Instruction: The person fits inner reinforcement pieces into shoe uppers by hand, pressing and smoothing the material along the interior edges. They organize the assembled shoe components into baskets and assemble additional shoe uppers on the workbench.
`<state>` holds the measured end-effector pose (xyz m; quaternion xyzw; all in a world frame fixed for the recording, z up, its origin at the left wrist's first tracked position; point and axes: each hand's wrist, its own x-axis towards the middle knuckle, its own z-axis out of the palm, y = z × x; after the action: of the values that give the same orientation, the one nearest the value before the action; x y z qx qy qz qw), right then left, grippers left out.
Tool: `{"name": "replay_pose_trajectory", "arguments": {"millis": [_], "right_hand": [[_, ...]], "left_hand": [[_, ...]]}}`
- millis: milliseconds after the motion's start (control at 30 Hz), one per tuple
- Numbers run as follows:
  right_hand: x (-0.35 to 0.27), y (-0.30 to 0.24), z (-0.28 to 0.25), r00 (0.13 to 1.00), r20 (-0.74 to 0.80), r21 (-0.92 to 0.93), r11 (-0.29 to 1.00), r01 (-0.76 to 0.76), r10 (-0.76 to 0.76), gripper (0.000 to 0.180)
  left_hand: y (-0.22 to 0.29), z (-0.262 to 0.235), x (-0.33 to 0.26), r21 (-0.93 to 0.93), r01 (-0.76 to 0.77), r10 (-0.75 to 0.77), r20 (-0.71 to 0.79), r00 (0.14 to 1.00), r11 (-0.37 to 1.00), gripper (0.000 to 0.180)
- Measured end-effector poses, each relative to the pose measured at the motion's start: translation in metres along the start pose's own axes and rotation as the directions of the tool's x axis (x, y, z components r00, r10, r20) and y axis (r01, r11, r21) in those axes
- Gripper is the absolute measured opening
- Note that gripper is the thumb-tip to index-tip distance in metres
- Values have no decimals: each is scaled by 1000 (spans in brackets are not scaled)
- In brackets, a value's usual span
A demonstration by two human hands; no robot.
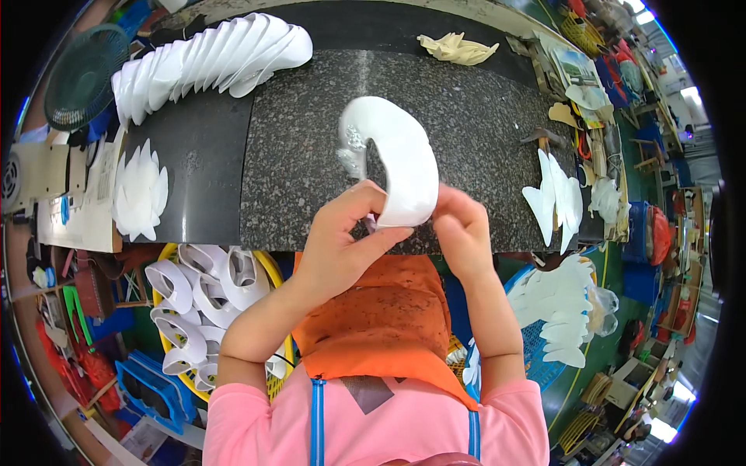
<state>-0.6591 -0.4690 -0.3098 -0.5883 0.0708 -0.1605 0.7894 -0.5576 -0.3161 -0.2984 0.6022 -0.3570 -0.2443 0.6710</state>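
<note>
One curved white piece point(413, 163) we are holding over the speckled slab point(295, 132): our left hand point(346, 237) is pinching it, our right hand point(464, 233) is curling, its grip unclear to us

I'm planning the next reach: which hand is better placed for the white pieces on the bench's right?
Probably the right hand: it sits nearer those white pieces, while the left hand grips the curved white piece.
</note>
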Motion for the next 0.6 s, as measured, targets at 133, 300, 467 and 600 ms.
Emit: {"name": "replay_pose_trajectory", "arguments": {"millis": [133,300,467,600], "right_hand": [[3,4,13,963,-192,296,947,-128,190,32],[16,23,-5,915,-251,431,883,-187,316,26],[17,8,10,858,-334,380,889,-255,389,24],[16,9,6,819,-481,301,936,-181,313,18]], "left_hand": [[2,0,0,132,42,-55,96,994,990,15],[0,18,-11,435,-112,15,220,975,893,23],[-9,30,-17,601,-339,287,184,940,724,19],[-18,26,-31,564,-305,266,152,952,768,19]]}}
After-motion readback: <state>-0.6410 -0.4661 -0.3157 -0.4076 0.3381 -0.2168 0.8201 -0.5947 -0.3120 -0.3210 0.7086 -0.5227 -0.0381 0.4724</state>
